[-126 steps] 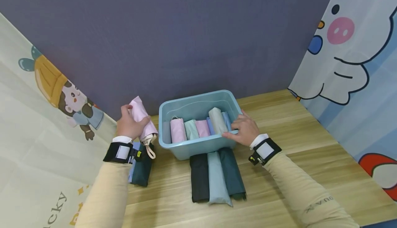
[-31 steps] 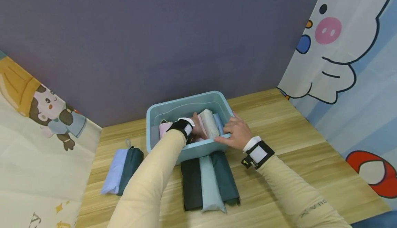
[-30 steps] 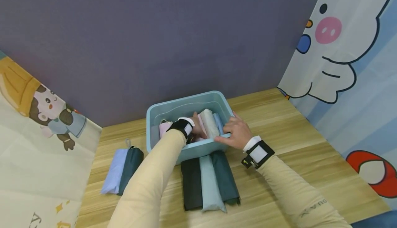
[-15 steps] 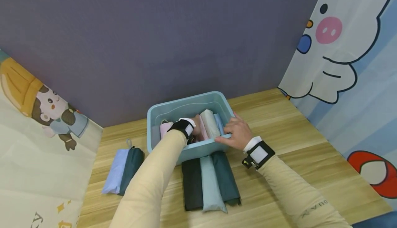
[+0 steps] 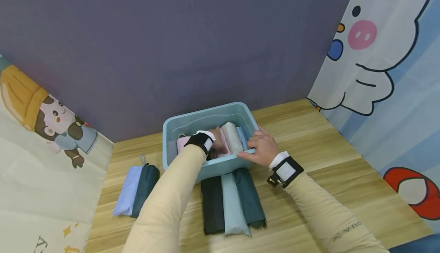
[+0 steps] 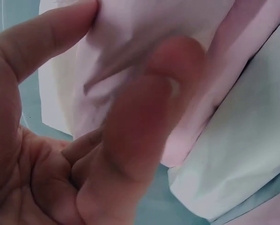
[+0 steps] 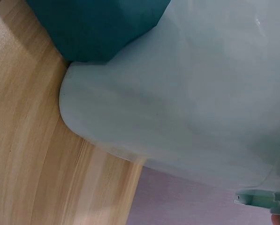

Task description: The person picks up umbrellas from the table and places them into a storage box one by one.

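Pink umbrella (image 6: pixel 130 18) touches the left hand (image 5: pixel 217 139) inside the box (image 5: pixel 225 166); whether fingers grasp it, I cannot tell. Right hand (image 5: pixel 264 147) clasps the box, probably for steadying.

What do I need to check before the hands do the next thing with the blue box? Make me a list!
1. Blue box standing on the table: ok.
2. Right hand holding the box: ok, it grips the rim at the near right corner.
3. Left hand out of the box: not ok, it is inside, at a pink bundle.
4. Left hand's grip let go: cannot tell.
5. Bundles in front lying side by side: ok, black, light blue, dark green.
6. Row inside the box neat: cannot tell, the left sleeve and hand hide part.
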Available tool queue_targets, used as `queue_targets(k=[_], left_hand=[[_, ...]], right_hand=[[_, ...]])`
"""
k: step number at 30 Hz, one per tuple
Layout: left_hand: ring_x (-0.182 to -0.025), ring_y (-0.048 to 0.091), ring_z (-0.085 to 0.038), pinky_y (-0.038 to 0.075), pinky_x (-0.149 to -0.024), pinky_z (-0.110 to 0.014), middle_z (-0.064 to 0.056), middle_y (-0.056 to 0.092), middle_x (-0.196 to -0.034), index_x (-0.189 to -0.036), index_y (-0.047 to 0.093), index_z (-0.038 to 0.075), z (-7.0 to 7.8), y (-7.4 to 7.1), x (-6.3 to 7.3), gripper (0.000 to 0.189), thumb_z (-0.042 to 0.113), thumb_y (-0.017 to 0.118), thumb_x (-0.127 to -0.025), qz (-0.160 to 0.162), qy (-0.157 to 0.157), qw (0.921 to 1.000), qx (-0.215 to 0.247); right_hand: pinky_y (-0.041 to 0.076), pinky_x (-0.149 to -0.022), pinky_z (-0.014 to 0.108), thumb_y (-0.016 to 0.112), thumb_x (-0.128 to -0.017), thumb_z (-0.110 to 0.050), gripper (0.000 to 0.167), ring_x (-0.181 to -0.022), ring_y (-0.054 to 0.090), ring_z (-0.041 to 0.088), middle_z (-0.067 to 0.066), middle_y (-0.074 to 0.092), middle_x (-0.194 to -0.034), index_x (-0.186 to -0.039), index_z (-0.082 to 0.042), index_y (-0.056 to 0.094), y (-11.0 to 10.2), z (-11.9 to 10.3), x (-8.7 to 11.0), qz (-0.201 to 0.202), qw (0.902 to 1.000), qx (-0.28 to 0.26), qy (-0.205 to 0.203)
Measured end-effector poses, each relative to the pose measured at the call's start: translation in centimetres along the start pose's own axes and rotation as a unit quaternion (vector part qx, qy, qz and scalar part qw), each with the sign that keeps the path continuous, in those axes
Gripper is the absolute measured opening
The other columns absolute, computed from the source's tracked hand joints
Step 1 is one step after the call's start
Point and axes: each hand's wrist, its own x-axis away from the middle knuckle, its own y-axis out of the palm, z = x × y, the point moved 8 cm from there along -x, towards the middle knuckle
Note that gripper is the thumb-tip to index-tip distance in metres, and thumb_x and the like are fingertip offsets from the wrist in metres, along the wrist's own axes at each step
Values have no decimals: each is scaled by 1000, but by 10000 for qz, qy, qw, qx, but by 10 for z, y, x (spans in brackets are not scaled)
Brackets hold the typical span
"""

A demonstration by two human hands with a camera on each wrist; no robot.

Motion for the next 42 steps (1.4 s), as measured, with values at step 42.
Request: queue_targets(k=[42], left_hand=[[-50, 61, -20, 52, -48, -31, -18, 48, -137, -155, 12, 18, -24, -116, 131, 101, 40, 76, -80, 608, 329, 9976, 29]], right_hand=[[36, -99, 61, 47, -81, -77, 63, -57, 41, 10, -14, 33, -48, -48, -23, 43, 0, -1, -3, -101, 9999, -24, -28]])
